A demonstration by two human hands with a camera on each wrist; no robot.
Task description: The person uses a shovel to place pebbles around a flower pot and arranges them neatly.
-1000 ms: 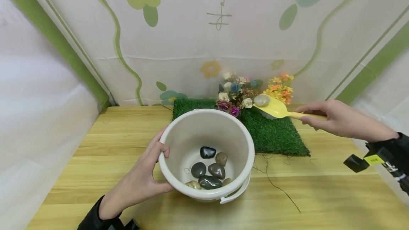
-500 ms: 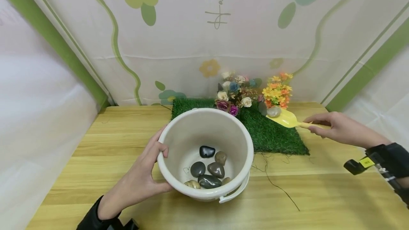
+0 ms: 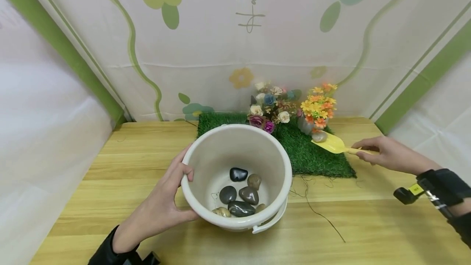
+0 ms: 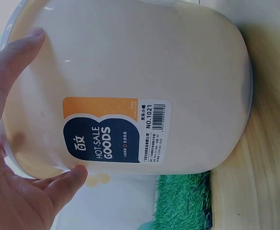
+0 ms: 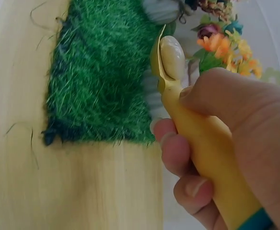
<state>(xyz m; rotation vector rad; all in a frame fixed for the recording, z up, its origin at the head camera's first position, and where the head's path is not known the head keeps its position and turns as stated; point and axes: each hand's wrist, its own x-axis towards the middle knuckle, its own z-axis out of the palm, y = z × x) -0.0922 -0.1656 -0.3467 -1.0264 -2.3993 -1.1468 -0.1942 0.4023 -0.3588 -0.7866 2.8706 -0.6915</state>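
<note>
My left hand (image 3: 162,203) holds a cream bucket (image 3: 235,146) by its left side, with a finger curled over the rim. Smooth dark and brown pebbles (image 3: 248,195) lie on the bucket's floor. At the right, my right hand (image 3: 391,155) grips a yellow toy shovel (image 3: 334,144) by its handle, thumb on top. A pale stone (image 3: 319,136) rests in the shovel's scoop, over the artificial turf. The right wrist view shows this stone (image 5: 172,58) close up, beside orange flowers. In the left wrist view, thumb and fingers press the bucket's labelled wall (image 4: 197,96).
A green turf mat (image 3: 312,160) lies behind the bucket on the wooden table (image 3: 147,150). On it stand mixed roses (image 3: 270,109) and a pot of orange-yellow flowers (image 3: 318,105). A white bucket handle (image 3: 270,222) hangs at the front. Printed cloth (image 3: 206,44) forms the backdrop.
My right hand has moved the shovel, with the pale stone in it, right and nearer to me, from before the roses to beside the orange flowers. The left hand and bucket stay put.
</note>
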